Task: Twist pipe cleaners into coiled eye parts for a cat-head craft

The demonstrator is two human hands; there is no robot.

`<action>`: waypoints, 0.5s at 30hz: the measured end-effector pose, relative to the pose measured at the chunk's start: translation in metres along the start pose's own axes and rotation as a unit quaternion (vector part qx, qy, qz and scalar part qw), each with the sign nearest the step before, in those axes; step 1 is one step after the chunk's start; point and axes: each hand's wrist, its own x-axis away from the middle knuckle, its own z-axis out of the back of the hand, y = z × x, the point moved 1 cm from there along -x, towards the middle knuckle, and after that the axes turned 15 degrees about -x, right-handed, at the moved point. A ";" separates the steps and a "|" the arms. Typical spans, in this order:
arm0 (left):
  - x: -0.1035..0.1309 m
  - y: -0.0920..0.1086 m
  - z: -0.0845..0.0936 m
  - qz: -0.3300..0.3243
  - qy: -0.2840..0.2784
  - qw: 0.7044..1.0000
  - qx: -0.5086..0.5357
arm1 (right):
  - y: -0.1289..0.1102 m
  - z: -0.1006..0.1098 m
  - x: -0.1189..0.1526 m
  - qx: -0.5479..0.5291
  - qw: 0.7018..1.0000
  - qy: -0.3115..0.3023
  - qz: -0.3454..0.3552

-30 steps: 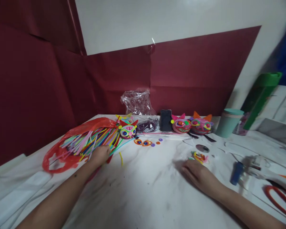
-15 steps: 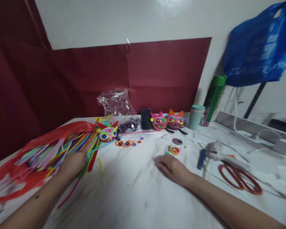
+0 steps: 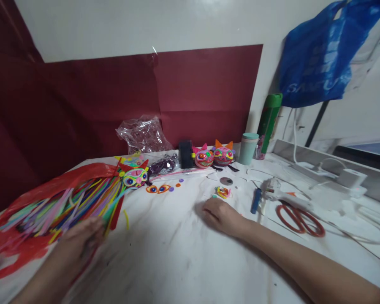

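Note:
My left hand (image 3: 84, 236) is blurred over the near edge of a bundle of coloured pipe cleaners (image 3: 79, 202). Its fingers are closed around a dark pink pipe cleaner (image 3: 88, 262) that trails down along the wrist. My right hand (image 3: 220, 215) rests on the white table with its fingers curled in, and nothing shows in them. Just beyond it lies a small pile of coloured scraps (image 3: 223, 192). A decorated animal head (image 3: 135, 176) sits at the bundle's far end, beside a pair of orange-rimmed eye pieces (image 3: 158, 189).
Two more decorated heads, pink-eared (image 3: 204, 157) and orange-eared (image 3: 223, 154), stand at the back beside a dark phone (image 3: 186, 155) and a green cup (image 3: 248, 148). Red-handled scissors (image 3: 300, 220), a glue gun (image 3: 280, 195) and cords lie right. A red plastic bag (image 3: 28, 196) is under the bundle.
My left hand has drawn back toward me from the bundle, the pink pipe cleaner moving with it. My right hand stays on the table. The view has turned slightly to the right.

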 end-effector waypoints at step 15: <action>0.028 0.032 -0.100 -0.186 -0.259 0.940 -0.120 | -0.062 -0.056 -0.035 -0.510 0.827 0.134 -0.193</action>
